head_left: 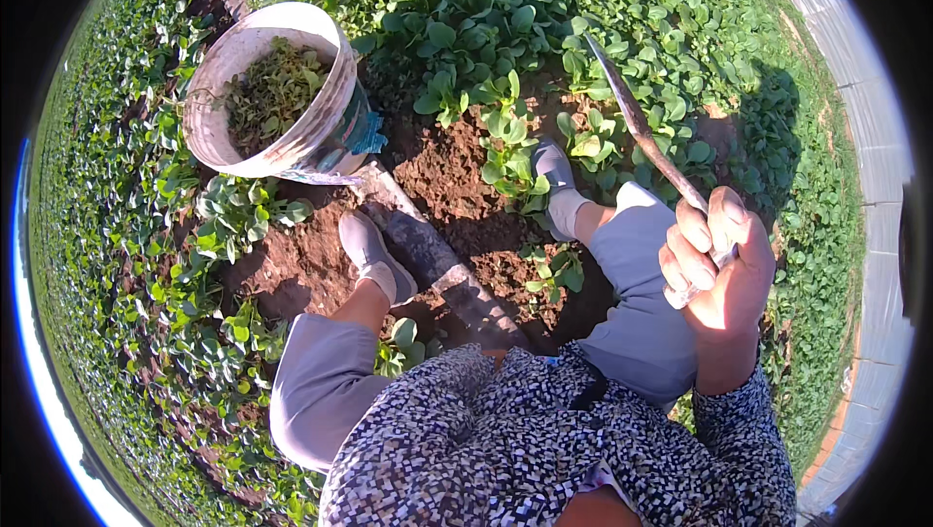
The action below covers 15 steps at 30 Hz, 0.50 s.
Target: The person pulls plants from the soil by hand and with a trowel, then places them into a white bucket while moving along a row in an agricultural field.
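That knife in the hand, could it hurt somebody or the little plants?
Maybe. The right hand grips the knife with its blade pointing out over the leafy plants, so a careless swing might slice them. The person's foot is close below the blade too. The bucket sits tilted and might tip.

My head camera looks steeply down from close above my knees, the white bucket [277,89] up-left of them.

Dull metal blade [632,114], scuffed plastic bucket [321,128]
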Each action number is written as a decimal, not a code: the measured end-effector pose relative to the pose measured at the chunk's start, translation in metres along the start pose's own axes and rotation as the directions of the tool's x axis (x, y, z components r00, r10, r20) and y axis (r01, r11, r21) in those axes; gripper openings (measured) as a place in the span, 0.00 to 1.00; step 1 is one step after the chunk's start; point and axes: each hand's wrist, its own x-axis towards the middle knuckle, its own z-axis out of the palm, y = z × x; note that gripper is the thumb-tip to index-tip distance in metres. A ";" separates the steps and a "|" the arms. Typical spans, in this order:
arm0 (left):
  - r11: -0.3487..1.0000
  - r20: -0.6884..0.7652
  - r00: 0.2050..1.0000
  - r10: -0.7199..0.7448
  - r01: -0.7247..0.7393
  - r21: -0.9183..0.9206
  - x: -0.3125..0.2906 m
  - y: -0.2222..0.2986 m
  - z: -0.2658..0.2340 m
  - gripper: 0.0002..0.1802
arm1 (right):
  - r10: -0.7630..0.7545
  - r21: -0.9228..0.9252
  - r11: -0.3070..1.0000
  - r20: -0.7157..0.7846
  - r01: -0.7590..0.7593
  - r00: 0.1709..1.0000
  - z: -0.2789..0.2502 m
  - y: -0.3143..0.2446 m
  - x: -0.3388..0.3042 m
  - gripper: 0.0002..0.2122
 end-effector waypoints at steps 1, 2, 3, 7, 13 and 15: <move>0.998 -0.056 0.997 -0.061 0.060 -0.014 0.018 -0.013 -0.020 0.20 | 0.001 0.061 0.998 0.176 -0.011 0.984 0.000 -0.004 0.009 0.13; 0.994 -0.095 0.990 -0.106 0.104 -0.026 0.031 -0.024 -0.034 0.20 | -0.017 0.001 1.000 0.120 0.017 0.993 0.002 -0.006 0.012 0.14; 0.989 -0.117 0.983 -0.142 0.138 -0.046 0.039 -0.028 -0.046 0.20 | -0.034 -0.045 0.998 0.123 0.040 0.992 0.008 -0.011 0.007 0.14; 0.975 -0.109 0.971 -0.214 0.207 -0.075 0.063 -0.031 -0.073 0.20 | -0.016 -0.265 0.964 0.017 0.020 1.000 0.017 -0.028 0.058 0.14; 0.962 0.017 0.964 -0.264 0.264 -0.065 0.065 -0.017 -0.072 0.20 | 0.059 -0.369 0.915 -0.272 -0.161 0.960 0.022 -0.042 0.140 0.14; 0.961 0.073 0.961 -0.267 0.271 -0.056 0.064 -0.011 -0.069 0.20 | 0.034 -0.385 0.908 -0.320 -0.162 0.947 0.030 -0.045 0.165 0.14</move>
